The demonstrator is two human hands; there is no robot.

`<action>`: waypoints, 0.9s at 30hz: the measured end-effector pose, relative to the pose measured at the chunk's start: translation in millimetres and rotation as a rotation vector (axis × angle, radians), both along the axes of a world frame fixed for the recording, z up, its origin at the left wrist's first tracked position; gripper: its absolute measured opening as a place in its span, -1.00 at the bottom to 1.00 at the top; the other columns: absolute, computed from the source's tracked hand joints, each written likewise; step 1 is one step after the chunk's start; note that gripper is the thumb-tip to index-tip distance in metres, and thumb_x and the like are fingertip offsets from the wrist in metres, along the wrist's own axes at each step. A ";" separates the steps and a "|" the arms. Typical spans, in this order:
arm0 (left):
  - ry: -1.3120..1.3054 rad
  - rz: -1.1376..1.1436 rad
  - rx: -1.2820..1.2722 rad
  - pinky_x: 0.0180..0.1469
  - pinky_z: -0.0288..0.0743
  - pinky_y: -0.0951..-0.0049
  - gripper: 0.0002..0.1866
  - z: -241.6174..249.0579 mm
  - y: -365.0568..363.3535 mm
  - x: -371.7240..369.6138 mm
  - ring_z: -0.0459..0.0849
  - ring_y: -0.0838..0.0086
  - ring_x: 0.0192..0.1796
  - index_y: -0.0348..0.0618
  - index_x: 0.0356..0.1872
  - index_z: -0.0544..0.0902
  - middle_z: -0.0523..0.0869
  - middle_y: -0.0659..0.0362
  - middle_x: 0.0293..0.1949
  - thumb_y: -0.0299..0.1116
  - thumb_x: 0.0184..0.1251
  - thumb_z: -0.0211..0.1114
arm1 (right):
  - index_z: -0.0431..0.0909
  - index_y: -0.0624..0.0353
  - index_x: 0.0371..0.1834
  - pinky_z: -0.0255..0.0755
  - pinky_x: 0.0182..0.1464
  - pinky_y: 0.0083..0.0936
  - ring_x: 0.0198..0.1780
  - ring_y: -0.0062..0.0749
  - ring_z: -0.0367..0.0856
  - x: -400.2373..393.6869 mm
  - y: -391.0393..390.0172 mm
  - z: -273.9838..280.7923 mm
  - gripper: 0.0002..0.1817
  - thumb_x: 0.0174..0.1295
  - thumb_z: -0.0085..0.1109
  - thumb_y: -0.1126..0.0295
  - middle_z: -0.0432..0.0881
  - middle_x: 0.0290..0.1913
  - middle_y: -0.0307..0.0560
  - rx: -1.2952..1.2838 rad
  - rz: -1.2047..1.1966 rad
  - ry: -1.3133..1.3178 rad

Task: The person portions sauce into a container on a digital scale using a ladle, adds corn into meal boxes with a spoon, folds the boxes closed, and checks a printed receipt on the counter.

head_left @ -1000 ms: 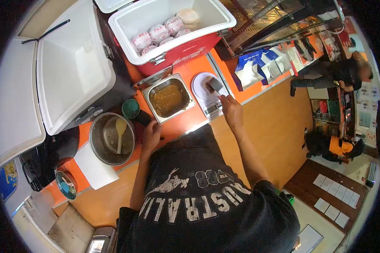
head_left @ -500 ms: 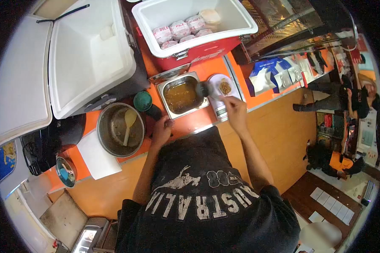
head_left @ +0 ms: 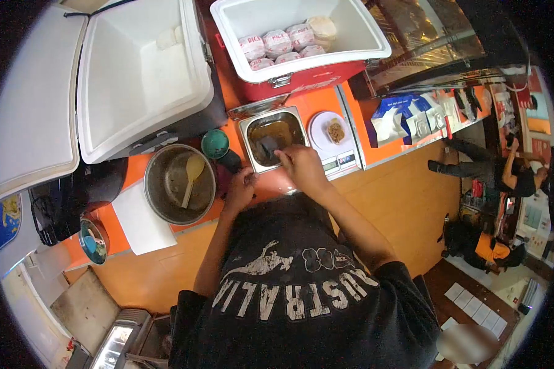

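My right hand (head_left: 305, 172) is closed around the handle of a dark ladle (head_left: 268, 146), whose bowl dips into brown sauce in a square metal pan (head_left: 247, 138). Right of the pan, a white kitchen scale (head_left: 317, 132) carries a small portion of brown food (head_left: 335, 132) in what looks like a clear cup or bag. My left hand (head_left: 241, 190) rests near the counter's front edge with its fingers curled; what they hold, if anything, is hidden. Close to it stand a green cup (head_left: 215, 144) and a large metal pot (head_left: 150, 200) with a wooden spoon (head_left: 194, 172) inside.
Behind the pan, a red cooler (head_left: 314, 79) holds several wrapped rice packs (head_left: 278, 44). A larger open cooler (head_left: 129, 80) stands at left. Blue-and-white packets (head_left: 394, 120) lie on the right. Two people (head_left: 517, 178) are in the background at right.
My right hand has moved left from the scale to the pan, and the ladle has gone down into the sauce. My left hand stays near the counter edge. The view has shifted slightly.
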State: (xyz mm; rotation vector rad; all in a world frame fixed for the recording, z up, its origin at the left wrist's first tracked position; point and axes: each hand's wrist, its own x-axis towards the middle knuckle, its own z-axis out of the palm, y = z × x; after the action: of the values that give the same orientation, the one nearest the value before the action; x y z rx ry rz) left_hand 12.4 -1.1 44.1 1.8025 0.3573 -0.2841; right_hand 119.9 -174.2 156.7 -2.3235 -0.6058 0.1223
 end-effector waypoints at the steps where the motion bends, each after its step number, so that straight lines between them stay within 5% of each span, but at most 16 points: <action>1: 0.001 0.001 -0.002 -0.15 0.47 0.41 -0.80 -1.4 1.2 0.0 0.59 0.47 -0.29 -0.26 -0.19 0.59 0.62 0.16 -0.39 -0.30 0.45 0.18 | 0.61 0.34 -0.52 0.45 -0.35 -0.01 -0.43 0.22 0.59 -1.1 0.9 6.9 -0.71 0.27 0.18 0.34 0.59 -0.50 0.27 0.017 0.057 0.042; 8: -0.025 -0.031 -0.035 -0.10 0.46 0.39 -0.82 -0.2 1.7 4.4 0.61 0.45 -0.21 -0.26 -0.16 0.59 0.64 0.15 -0.31 -0.33 0.42 0.21 | 0.63 0.34 -0.57 0.50 -0.32 0.00 -0.44 0.20 0.63 6.3 4.8 -52.4 -0.74 0.20 0.17 0.39 0.59 -0.54 0.30 -0.146 0.099 0.106; 12: 0.009 0.052 -0.053 -0.04 0.49 0.35 -0.79 7.4 -0.3 3.0 0.65 0.39 -0.15 -0.26 -0.06 0.56 0.68 0.13 -0.22 -0.38 0.39 0.24 | 0.67 0.19 -0.34 0.47 -0.42 -0.06 -0.49 0.08 0.63 16.6 0.9 -54.4 -0.77 0.33 0.02 0.36 0.60 -0.55 0.21 -0.331 0.190 -0.063; 15: 0.019 0.039 0.031 -0.02 0.49 0.33 -0.81 11.0 0.2 7.0 0.66 0.36 -0.12 -0.28 -0.07 0.56 0.69 0.07 -0.20 -0.46 0.36 0.23 | 0.66 0.18 -0.31 0.48 -0.42 -0.09 -0.45 0.02 0.65 24.4 -2.7 -56.5 -0.80 0.28 0.07 0.34 0.61 -0.50 0.17 -0.373 0.516 -0.105; 18: -0.015 0.056 -0.087 -0.02 0.49 0.32 -0.81 0.9 1.0 3.5 0.66 0.35 -0.10 -0.27 -0.07 0.56 0.69 0.06 -0.18 -0.45 0.36 0.22 | 0.65 0.19 -0.57 0.60 -0.35 -0.17 -0.43 -0.04 0.71 26.1 -18.2 -31.6 -0.84 0.06 0.09 0.44 0.67 -0.48 0.11 -0.416 0.599 -0.213; 20: 0.010 0.081 -0.114 -0.02 0.49 0.32 -0.81 -1.3 0.1 1.4 0.67 0.35 -0.09 -0.28 -0.07 0.56 0.70 0.06 -0.18 -0.44 0.36 0.22 | 0.62 0.18 -0.24 0.53 -0.39 -0.13 -0.42 0.01 0.65 36.5 -26.6 -38.5 -0.81 0.26 0.07 0.32 0.63 -0.35 0.11 -0.533 0.609 -0.145; 24: 0.048 0.021 -0.079 -0.01 0.50 0.33 -0.80 -15.3 2.8 1.6 0.65 0.38 -0.08 -0.26 -0.03 0.55 0.69 0.11 -0.14 -0.43 0.40 0.22 | 0.62 0.19 -0.20 0.57 -0.34 -0.17 -0.40 -0.01 0.66 41.9 -25.4 -73.0 -0.78 0.32 0.04 0.31 0.63 -0.31 0.10 -0.470 0.540 -0.157; 27: 0.008 0.004 -0.098 -0.01 0.50 0.35 -0.80 -6.8 5.5 3.2 0.65 0.40 -0.07 -0.26 -0.04 0.56 0.69 0.12 -0.16 -0.43 0.38 0.23 | 0.62 0.17 -0.15 0.57 -0.33 -0.17 -0.39 -0.05 0.68 18.8 -6.4 -35.4 -0.78 0.27 0.05 0.34 0.63 -0.30 0.07 -0.377 0.528 -0.197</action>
State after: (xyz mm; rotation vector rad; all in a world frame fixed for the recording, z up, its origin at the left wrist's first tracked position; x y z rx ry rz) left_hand 15.6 4.5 37.2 1.7043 0.3468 -0.3008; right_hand 138.7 -180.6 121.4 -2.4894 -1.3910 0.2731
